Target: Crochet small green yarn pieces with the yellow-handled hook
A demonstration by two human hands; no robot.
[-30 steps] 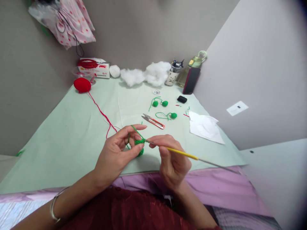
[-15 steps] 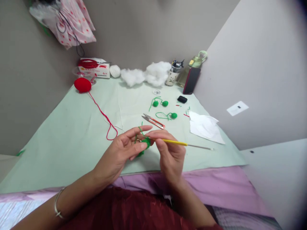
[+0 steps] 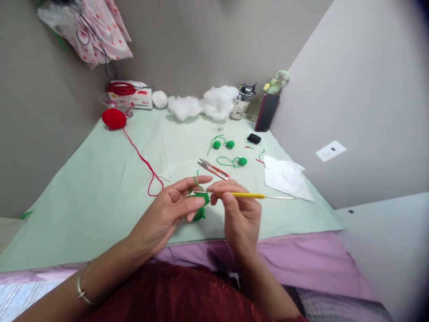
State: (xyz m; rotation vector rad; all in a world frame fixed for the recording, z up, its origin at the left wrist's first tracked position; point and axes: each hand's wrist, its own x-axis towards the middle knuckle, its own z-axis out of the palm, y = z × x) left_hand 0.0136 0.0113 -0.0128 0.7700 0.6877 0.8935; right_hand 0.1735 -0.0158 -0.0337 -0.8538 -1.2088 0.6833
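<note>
Near the front of the table, my left hand [image 3: 177, 201] pinches a green crochet piece [image 3: 200, 213] between thumb and fingers. Green yarn [image 3: 197, 180] runs up over its raised index finger. My right hand [image 3: 239, 212] is closed on the yellow grip of a crochet hook [image 3: 250, 195]. The hook's thin metal shaft lies across the top of the green piece, with its tip by the left fingers. Whether a loop sits on the tip is too small to tell. Just beyond the hands lie orange-handled thread snips [image 3: 214, 170].
Small green crocheted balls [image 3: 242, 161] with yarn tails lie beyond the snips. A red yarn ball [image 3: 114, 119] sits back left, its strand trailing forward. White stuffing [image 3: 219, 103], a pen cup [image 3: 241, 105], a bottle [image 3: 268, 91] and a phone [image 3: 267, 112] line the back. White paper [image 3: 286, 176] lies right.
The hook has shifted left through the green piece and turned more level, so its metal tip now shows by my left fingers. The lower part of the green piece shows more. My left hand stays nearly still.
</note>
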